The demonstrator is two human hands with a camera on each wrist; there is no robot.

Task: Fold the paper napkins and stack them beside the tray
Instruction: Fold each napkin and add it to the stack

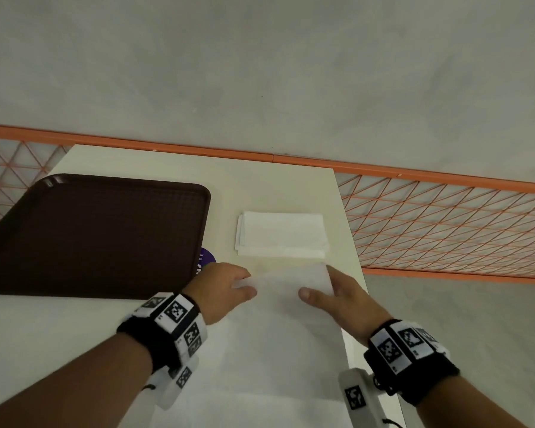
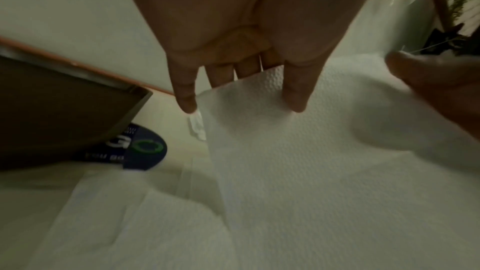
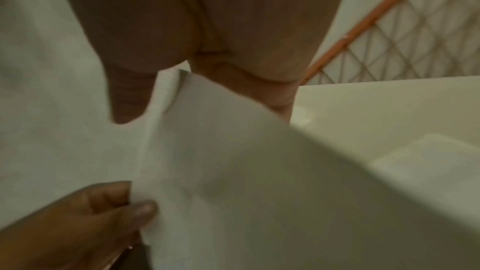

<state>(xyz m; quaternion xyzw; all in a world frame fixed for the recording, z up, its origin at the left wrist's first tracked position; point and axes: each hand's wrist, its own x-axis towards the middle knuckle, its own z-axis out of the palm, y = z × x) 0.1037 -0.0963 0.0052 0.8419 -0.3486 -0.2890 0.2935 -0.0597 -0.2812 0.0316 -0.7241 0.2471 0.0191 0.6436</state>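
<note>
While the left hand (image 1: 226, 284) and right hand (image 1: 341, 296) each pinch a far corner of the unfolded napkin (image 1: 283, 335), thumbs on top and fingers beneath, the white embossed sheet lifts off the table (image 1: 155, 162), just right of the brown tray (image 1: 90, 233); folded napkins (image 1: 281, 234) lie stacked beyond it.

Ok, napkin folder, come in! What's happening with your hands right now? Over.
Left hand and right hand both pinching the far edge of an unfolded white paper napkin. Folded white napkin stack beside dark brown plastic tray. Nothing blocking.
</note>
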